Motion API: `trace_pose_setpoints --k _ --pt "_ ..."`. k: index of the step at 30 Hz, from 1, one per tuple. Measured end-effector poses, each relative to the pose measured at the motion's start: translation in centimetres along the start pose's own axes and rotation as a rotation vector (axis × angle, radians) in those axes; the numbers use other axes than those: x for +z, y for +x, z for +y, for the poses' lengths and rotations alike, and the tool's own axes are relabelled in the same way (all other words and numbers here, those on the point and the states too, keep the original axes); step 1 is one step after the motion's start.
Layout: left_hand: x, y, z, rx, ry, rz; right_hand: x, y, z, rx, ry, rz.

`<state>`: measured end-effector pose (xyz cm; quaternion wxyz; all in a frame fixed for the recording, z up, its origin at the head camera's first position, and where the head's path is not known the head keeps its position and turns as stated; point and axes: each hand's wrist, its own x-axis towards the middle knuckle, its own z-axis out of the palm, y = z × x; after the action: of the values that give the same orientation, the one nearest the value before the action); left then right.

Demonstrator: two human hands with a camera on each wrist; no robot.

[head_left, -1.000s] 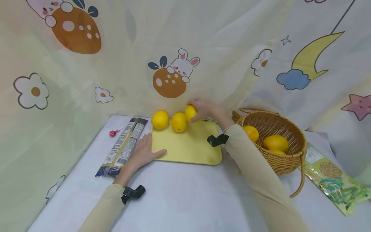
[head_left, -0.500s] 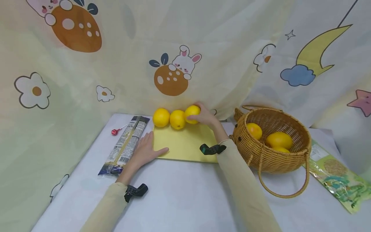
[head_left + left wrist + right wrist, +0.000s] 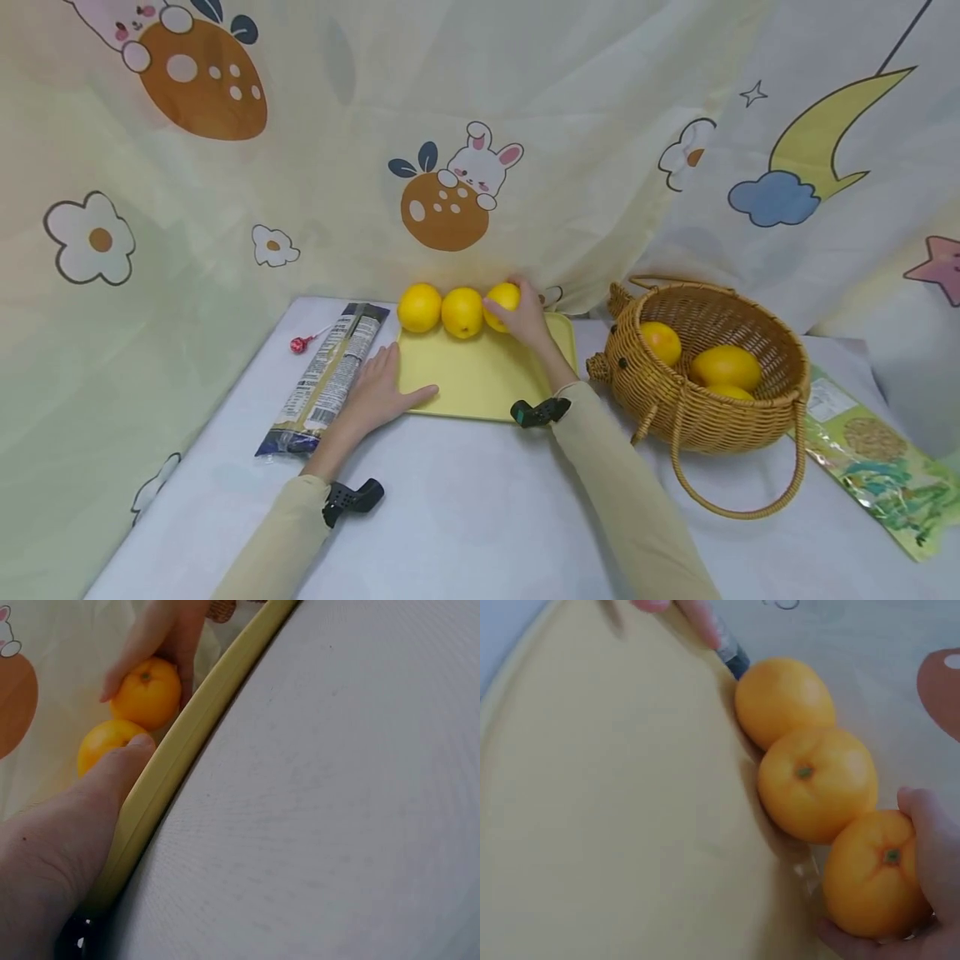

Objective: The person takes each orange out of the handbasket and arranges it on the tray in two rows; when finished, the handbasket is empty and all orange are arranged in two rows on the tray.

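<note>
My right hand (image 3: 527, 317) holds an orange (image 3: 502, 306) with thumb and fingers curled round its right side. This orange is at the right end of a row, beside a middle orange (image 3: 462, 312) and a left orange (image 3: 419, 307), along the far edge of a yellow tray (image 3: 480, 375). In the right wrist view the held orange (image 3: 874, 877) overlaps the middle one, its stem end facing the camera. My left hand (image 3: 378, 387) rests at the tray's left edge, fingers straight and thumb spread over the near corner. The left wrist view shows its thumb (image 3: 112, 776) along the tray's rim.
A wicker basket (image 3: 720, 425) with several yellow-orange fruits stands right of the tray, its handle hanging forward. A green printed packet (image 3: 877, 467) lies beyond it. Left of my left hand are a long dark-ended packet (image 3: 326, 379) and a red lollipop (image 3: 300, 343). A printed curtain (image 3: 337, 167) hangs behind.
My right hand has brought its orange down level with the other two, and the right forearm has swung left, uncovering more of the basket. My left hand stays at the tray.
</note>
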<state>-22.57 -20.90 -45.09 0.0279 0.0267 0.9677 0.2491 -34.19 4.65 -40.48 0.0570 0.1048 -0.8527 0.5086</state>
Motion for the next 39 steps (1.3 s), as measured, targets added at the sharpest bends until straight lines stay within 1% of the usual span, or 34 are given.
trace_pose_setpoints --k 3,7,12,13,15,19,20,23,26,31,33,35,37,39 --pt "-0.1 0.0 0.1 -0.005 -0.001 0.002 0.4 0.0 0.3 -0.035 -0.045 0.020" --pt "-0.1 -0.1 0.1 -0.004 -0.004 0.000 0.8 -0.1 0.6 -0.030 -0.093 0.018" --pt "0.1 0.0 -0.1 0.004 0.001 0.009 1.2 -0.2 1.2 -0.034 -0.111 0.005" --pt "0.2 0.0 -0.1 0.006 0.001 0.010 1.3 -0.2 1.5 -0.055 -0.131 0.024" --pt "0.2 -0.1 0.0 0.007 -0.007 0.010 1.4 -0.3 1.6 -0.042 -0.159 0.029" --pt "0.3 -0.1 0.0 0.007 -0.009 0.002 1.2 -0.7 1.0 0.000 -0.284 0.028" --pt "0.3 0.0 0.0 0.005 -0.006 0.002 1.1 -0.9 0.5 0.015 -0.309 0.009" --pt "0.3 0.2 -0.2 0.008 0.011 0.004 0.9 -1.1 -0.2 -0.010 -0.388 0.003" --pt "0.3 0.4 -0.2 0.009 0.016 0.006 0.7 -1.3 -0.6 -0.035 -0.423 -0.005" --pt "0.3 0.5 -0.2 0.016 0.011 0.003 0.4 -1.6 -1.1 -0.056 -0.422 -0.028" --pt "0.4 0.5 -0.3 0.018 0.014 0.000 0.1 -2.0 -1.6 -0.090 -0.425 -0.029" --pt "0.4 0.4 -0.3 0.019 0.016 -0.002 -0.4 -2.9 -2.8 -0.147 -0.425 -0.026" --pt "0.4 0.5 -0.3 0.022 0.018 0.002 -1.4 -4.6 -4.5 -0.239 -0.411 -0.031" --pt "0.3 0.5 -0.1 0.027 0.016 0.006 -3.0 -7.1 -6.8 -0.366 -0.393 -0.037"
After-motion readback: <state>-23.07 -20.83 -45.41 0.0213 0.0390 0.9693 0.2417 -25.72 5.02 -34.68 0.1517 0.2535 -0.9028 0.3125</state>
